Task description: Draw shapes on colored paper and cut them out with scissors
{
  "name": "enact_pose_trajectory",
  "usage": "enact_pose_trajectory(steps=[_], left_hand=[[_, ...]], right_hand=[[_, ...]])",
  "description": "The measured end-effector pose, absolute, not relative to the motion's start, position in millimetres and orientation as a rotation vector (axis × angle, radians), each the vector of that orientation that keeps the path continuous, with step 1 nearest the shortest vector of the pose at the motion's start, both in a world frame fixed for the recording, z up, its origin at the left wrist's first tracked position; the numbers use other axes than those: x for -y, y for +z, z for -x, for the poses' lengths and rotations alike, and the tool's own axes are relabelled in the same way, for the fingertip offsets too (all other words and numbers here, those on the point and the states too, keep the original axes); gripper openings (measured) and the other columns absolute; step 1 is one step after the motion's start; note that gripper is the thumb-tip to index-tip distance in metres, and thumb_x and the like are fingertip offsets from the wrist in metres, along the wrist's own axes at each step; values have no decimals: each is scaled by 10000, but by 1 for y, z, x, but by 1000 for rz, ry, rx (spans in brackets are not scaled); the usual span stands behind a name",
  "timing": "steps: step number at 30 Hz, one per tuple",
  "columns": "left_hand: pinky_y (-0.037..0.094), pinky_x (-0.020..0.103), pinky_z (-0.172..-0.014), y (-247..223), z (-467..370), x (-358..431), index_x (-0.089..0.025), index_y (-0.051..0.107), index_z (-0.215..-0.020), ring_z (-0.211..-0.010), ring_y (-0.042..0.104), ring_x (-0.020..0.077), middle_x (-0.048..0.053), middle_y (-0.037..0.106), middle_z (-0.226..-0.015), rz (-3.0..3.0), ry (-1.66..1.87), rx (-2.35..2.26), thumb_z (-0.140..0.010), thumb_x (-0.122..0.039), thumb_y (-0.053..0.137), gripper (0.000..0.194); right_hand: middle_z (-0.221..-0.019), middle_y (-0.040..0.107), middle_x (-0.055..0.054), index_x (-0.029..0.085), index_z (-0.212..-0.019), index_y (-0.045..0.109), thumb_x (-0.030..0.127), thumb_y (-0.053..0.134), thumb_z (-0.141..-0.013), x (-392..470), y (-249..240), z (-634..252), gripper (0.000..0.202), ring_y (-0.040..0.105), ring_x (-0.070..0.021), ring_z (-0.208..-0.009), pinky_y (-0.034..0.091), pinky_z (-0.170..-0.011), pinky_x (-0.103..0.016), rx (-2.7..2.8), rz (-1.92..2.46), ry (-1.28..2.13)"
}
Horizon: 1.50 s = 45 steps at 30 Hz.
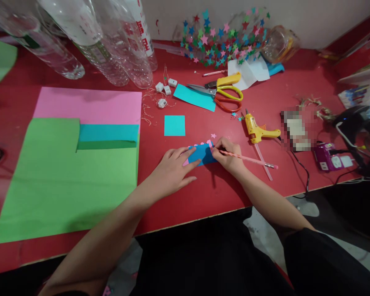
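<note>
A blue piece of paper [201,155] with pink pieces along its upper and left edges lies on the red table in front of me. My left hand [175,166] rests on its left end, fingers spread and flat. In my right hand [229,158] is a pink pencil [249,158], its eraser end pointing right and its tip at the paper's right end. The writing tip itself is hidden by my fingers. Just above the paper lies a small pink star [213,135]. A turquoise paper square [174,126] sits above my left hand.
Large green [61,185] and pink sheets [89,105] cover the left. Plastic bottles [111,53] stand behind them. Scissors [225,92], a utility knife [228,80] and a turquoise strip [194,98] lie at the back. A yellow glue gun [255,129] and a purple power socket [329,157] are right.
</note>
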<state>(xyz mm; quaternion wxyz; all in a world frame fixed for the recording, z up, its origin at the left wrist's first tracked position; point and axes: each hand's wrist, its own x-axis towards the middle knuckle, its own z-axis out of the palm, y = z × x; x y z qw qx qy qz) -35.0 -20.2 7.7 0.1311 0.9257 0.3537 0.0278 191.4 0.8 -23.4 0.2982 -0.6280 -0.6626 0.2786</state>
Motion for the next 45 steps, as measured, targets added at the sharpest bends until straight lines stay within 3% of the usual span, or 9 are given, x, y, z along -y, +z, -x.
enact_pose_trajectory(steps=[10, 27, 35, 40, 45], left_hand=[[352, 496, -1029, 6, 36, 20, -232, 514, -1355, -1329, 363, 334, 153, 416, -1468, -2706, 72, -1019, -909, -436, 546, 491], [356, 513, -1023, 7, 35, 20, -231, 526, -1347, -1318, 375, 350, 150, 382, -1495, -2687, 76, -1014, -902, -418, 566, 484], [359, 532, -1012, 5, 35, 18, -226, 544, -1330, -1311, 380, 366, 170, 383, -1488, -2675, 108, -999, -899, -424, 567, 475], [345, 551, -1026, 0, 40, 15, -248, 588, -1288, -1309, 387, 358, 165, 355, -1500, -2599, 208, -991, -918, -441, 524, 422], [336, 555, -1047, -4, 42, 13, -262, 617, -1247, -1324, 372, 345, 144, 365, -1478, -2540, 293, -980, -937, -438, 486, 380]], right_hand=[[-523, 483, 43, 221, -625, 414, 198, 525, -688, -2, -17, -188, 130, 419, -95, -467, 303, -492, -232, 1804, 1772, 754], [-541, 508, 45, 210, -648, 487, 276, 567, -778, 3, -31, -195, 166, 434, -84, -497, 325, -506, -216, 1984, 1487, 731], [-582, 536, 38, 208, -693, 523, 282, 593, -811, -1, -27, -196, 156, 487, -97, -523, 379, -506, -226, 1667, 1469, 841], [-835, 665, -30, 223, -884, 620, 294, 582, -853, -10, -14, -201, 86, 622, -167, -748, 497, -680, -309, 1555, 1405, 717], [-986, 704, -73, 235, -1007, 655, 319, 526, -907, -13, -12, -202, 183, 617, -229, -947, 463, -887, -414, 2067, 1186, 601]])
